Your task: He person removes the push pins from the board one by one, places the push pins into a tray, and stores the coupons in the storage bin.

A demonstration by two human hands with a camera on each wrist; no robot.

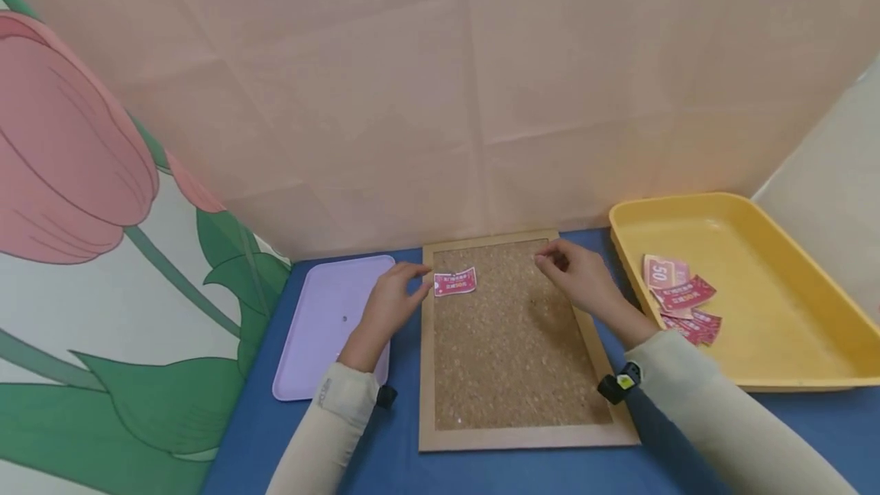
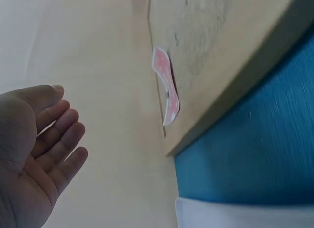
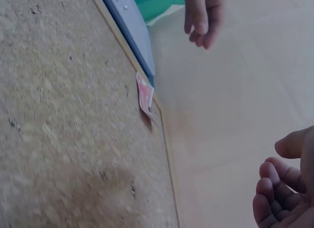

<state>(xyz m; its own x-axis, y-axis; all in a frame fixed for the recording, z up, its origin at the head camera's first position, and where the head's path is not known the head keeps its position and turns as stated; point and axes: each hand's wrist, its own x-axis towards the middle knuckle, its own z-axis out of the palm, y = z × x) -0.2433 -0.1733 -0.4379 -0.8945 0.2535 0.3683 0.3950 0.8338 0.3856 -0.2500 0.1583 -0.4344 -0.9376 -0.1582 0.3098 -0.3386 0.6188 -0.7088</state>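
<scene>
A red paper coupon (image 1: 454,283) lies at the upper left of the wood-framed cork board (image 1: 509,357). Its ends curl up, and a small grey pin-like dot (image 3: 150,109) shows at its edge. My left hand (image 1: 390,300) hovers just left of the coupon, above the gap between board and purple tray; its fingers are loosely bent and hold nothing in the left wrist view. Over the board's upper right, my right hand (image 1: 580,277) hangs with relaxed, bent fingers. Thumb and fingertips stand apart in the right wrist view, with nothing between them.
The purple tray (image 1: 302,357) at left carries a tiny dark piece (image 1: 344,318). To the right, a yellow tray (image 1: 791,357) holds several overlapping red and pink coupons (image 1: 684,294). All stand on a blue table (image 1: 522,472), with a beige covered wall (image 1: 385,136) behind.
</scene>
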